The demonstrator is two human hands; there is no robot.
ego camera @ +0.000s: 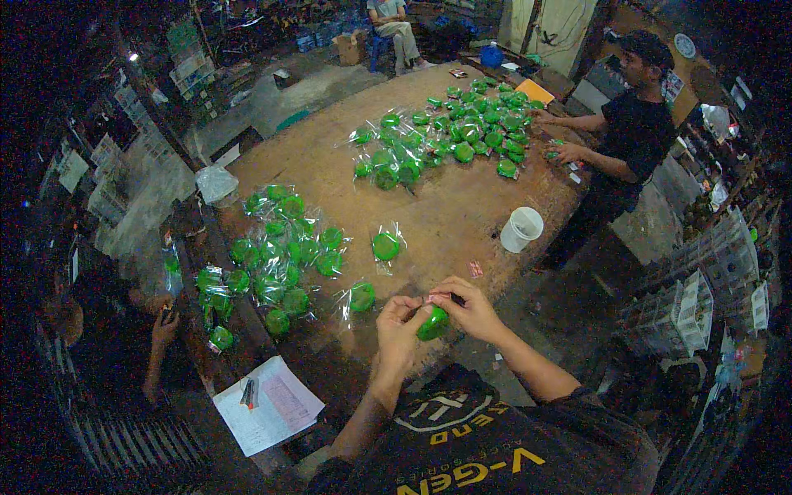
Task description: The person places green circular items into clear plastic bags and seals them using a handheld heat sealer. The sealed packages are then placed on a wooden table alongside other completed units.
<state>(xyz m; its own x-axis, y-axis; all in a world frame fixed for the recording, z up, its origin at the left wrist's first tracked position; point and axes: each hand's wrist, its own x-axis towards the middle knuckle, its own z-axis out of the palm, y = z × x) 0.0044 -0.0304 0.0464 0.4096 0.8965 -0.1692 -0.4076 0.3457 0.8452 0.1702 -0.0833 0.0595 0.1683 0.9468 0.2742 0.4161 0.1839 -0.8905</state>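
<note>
Close to my chest, my left hand (pixel 401 325) and my right hand (pixel 467 306) meet over a round green item (pixel 432 323) in clear wrap. Fingers of both hands pinch at its upper end, where a small pinkish-white piece, perhaps a label, shows. What exactly each fingertip grips is partly hidden. On the table just beyond lie a single wrapped green item (pixel 386 246) and another wrapped green item (pixel 362 297), both with loose clear film sticking out. A small red-and-white packet or label (pixel 475 268) rests near my right hand.
A heap of wrapped green items (pixel 281 247) covers the table's left side; another pile (pixel 476 120) lies at the far end. A white bucket (pixel 521 229) stands at right. Papers (pixel 268 405) lie lower left. Co-workers are at both sides; a seated person (pixel 396 28) is behind.
</note>
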